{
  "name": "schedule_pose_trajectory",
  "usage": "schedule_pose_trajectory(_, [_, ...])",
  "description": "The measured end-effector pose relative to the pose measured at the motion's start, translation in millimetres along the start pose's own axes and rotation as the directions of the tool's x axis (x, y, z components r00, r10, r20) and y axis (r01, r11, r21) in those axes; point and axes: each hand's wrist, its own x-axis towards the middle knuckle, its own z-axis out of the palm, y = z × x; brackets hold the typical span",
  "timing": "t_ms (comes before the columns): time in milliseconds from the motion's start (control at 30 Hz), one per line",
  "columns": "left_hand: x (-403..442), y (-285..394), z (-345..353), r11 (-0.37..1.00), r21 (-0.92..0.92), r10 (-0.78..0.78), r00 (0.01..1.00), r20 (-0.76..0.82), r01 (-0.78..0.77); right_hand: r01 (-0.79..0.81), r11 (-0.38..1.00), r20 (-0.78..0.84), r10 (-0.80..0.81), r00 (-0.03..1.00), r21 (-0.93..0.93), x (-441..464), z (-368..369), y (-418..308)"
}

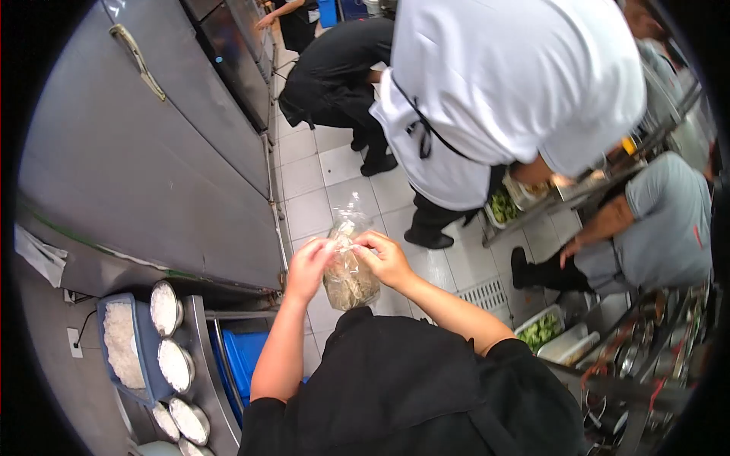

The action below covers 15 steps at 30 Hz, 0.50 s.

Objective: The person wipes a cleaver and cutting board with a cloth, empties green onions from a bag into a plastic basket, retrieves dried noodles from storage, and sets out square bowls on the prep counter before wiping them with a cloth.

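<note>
A clear plastic bag (351,287) hangs in front of my chest, its lower part filled with something greenish-brown that I cannot make out exactly. My left hand (310,266) pinches the gathered neck of the bag from the left. From the right, my right hand (382,261) grips the same neck, fingers closed close to the left ones. Above both hands the loose top of the bag sticks up, crumpled and see-through.
Steel fridge doors (144,144) line the left. Below them, a steel counter (209,380) carries a blue tub (144,342) and several metal bowls (176,365) of white stuff. A person in white (509,83) stands ahead; others work nearby. Trays of greens (540,330) sit right.
</note>
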Motion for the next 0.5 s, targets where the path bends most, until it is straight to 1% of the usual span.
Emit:
schedule_pose_trajectory(33, [16, -9, -18, 1.000, -0.007, 0.008, 1.000, -0.016, -0.008, -0.090, 0.990, 0.017, 0.088, 0.996, 0.109, 28, 12, 3])
schedule_pose_trajectory(67, [32, -18, -36, 0.980, 0.147, 0.148, 0.983, -0.105, -0.132, -0.181, 0.960, 0.043, 0.176, 0.983, 0.213, 57, 26, 9])
schedule_pose_trajectory(100, [47, -29, -54, 0.923, 0.308, 0.291, 0.941, -0.172, -0.229, -0.233, 0.930, 0.096, 0.214, 0.972, 0.284, 83, 43, 17])
schedule_pose_trajectory(133, [63, -40, -71, 0.804, 0.527, 0.378, 0.921, -0.096, -0.275, -0.232, 0.932, 0.108, 0.210, 0.972, 0.278, 108, 63, 28])
schedule_pose_trajectory(200, [99, -47, -96, 0.815, 0.542, 0.320, 0.939, -0.125, -0.205, -0.259, 0.886, 0.104, 0.238, 0.966, 0.384, 157, 105, 49])
schedule_pose_trajectory(233, [118, -48, -104, 0.887, 0.443, 0.275, 0.920, -0.279, -0.131, -0.267, 0.895, 0.113, 0.242, 0.964, 0.358, 182, 123, 57])
schedule_pose_trajectory(267, [136, -52, -119, 0.891, 0.437, 0.265, 0.922, -0.281, -0.123, -0.277, 0.893, 0.118, 0.251, 0.961, 0.354, 203, 138, 64])
schedule_pose_trajectory(333, [177, -56, -152, 0.974, 0.219, 0.168, 0.846, -0.506, -0.062, -0.204, 0.952, 0.070, 0.193, 0.979, 0.229, 255, 164, 63])
schedule_pose_trajectory(367, [199, -57, -170, 0.931, 0.345, 0.299, 0.788, -0.538, -0.118, -0.103, 0.976, 0.020, 0.102, 0.995, 0.194, 280, 177, 63])
schedule_pose_trajectory(400, [219, -55, -185, 0.933, 0.343, 0.288, 0.791, -0.541, -0.105, -0.116, 0.973, 0.027, 0.112, 0.993, 0.198, 305, 187, 60])
schedule_pose_trajectory(467, [260, -49, -208, 0.973, 0.117, 0.228, 0.774, -0.590, -0.197, -0.226, 0.974, 0.136, 0.220, 0.966, 0.029, 359, 203, 56])
schedule_pose_trajectory(500, [280, -46, -218, 0.971, 0.067, 0.227, 0.782, -0.581, -0.232, -0.196, 0.979, 0.084, 0.191, 0.978, 0.050, 385, 214, 53])
